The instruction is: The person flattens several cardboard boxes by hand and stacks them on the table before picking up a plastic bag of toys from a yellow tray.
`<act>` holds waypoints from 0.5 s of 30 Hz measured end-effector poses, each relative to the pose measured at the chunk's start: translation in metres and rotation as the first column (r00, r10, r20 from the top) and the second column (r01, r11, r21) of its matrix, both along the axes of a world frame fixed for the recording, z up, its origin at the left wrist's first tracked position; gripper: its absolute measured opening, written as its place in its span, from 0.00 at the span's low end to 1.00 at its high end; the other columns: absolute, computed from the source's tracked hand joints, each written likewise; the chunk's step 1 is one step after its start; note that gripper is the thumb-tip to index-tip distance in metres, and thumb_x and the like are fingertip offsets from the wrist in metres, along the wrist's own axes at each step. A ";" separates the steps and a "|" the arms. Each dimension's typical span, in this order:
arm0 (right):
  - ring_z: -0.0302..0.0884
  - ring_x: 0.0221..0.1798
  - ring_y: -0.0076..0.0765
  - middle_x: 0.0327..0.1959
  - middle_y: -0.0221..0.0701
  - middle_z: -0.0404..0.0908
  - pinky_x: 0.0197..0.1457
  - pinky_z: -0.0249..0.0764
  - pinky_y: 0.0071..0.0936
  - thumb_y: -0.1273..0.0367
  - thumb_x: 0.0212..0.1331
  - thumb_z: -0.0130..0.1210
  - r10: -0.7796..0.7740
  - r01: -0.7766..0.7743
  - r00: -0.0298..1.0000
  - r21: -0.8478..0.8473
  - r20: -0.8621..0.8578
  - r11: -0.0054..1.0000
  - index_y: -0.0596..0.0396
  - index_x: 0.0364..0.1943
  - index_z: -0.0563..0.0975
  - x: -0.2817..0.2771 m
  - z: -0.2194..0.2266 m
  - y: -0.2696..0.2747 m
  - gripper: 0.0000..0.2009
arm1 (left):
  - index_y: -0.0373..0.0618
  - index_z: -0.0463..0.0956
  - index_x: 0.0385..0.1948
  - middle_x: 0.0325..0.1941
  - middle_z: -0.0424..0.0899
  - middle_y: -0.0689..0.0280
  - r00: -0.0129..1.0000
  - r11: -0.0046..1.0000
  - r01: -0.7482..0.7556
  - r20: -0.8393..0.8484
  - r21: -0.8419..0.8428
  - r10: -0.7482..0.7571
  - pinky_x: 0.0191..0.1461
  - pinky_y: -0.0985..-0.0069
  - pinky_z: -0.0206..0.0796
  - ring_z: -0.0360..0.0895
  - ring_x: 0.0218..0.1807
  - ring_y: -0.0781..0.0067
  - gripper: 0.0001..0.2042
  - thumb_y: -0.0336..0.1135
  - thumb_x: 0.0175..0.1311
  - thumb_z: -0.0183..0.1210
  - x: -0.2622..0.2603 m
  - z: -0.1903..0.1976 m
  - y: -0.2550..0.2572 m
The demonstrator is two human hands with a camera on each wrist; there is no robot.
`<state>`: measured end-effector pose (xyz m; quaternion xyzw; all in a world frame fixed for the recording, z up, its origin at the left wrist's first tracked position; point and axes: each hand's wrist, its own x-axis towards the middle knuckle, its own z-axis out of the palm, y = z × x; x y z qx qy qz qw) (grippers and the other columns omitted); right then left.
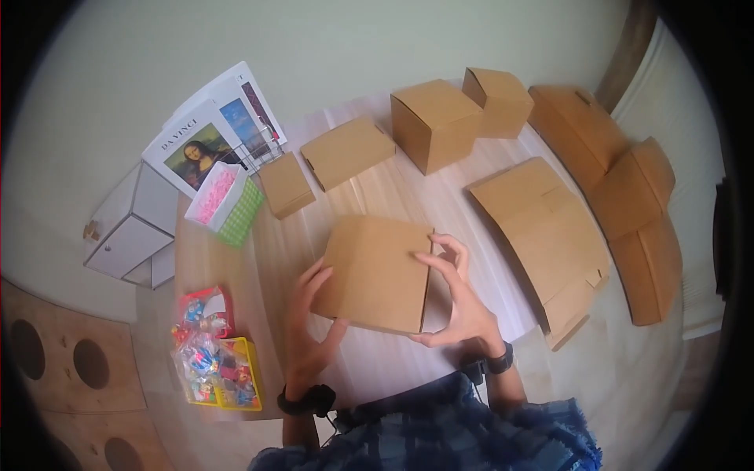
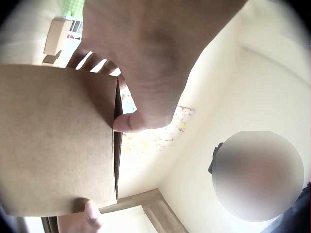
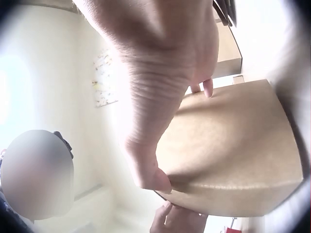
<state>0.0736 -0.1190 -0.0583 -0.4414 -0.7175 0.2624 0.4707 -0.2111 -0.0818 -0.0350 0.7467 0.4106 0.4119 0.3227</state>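
A brown cardboard box is held between both hands over the front middle of the table. My left hand grips its left side, with the thumb at the near edge and the fingers along the side. On the right, my right hand holds the box with curled fingers at the upper right edge and the thumb at the near right corner. In the left wrist view the left thumb presses at a narrow dark gap along the box's edge. The right wrist view shows the right thumb against a box edge.
Closed cardboard boxes line the back of the wooden table. A large flat cardboard piece lies right, beyond it brown boxes. Left are a green basket, art prints and a yellow tray of wrapped toys.
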 end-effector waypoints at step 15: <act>0.49 0.80 0.69 0.79 0.51 0.52 0.77 0.56 0.62 0.47 0.33 0.81 0.094 -0.094 0.988 -0.006 0.121 0.996 0.44 0.71 0.72 -0.026 0.039 -0.005 0.52 | 0.37 0.69 0.70 0.70 0.76 0.56 0.664 0.809 -0.368 0.480 -0.458 0.574 0.72 0.67 0.66 0.74 0.71 0.63 0.23 0.46 0.86 0.44 -0.029 -0.003 -0.005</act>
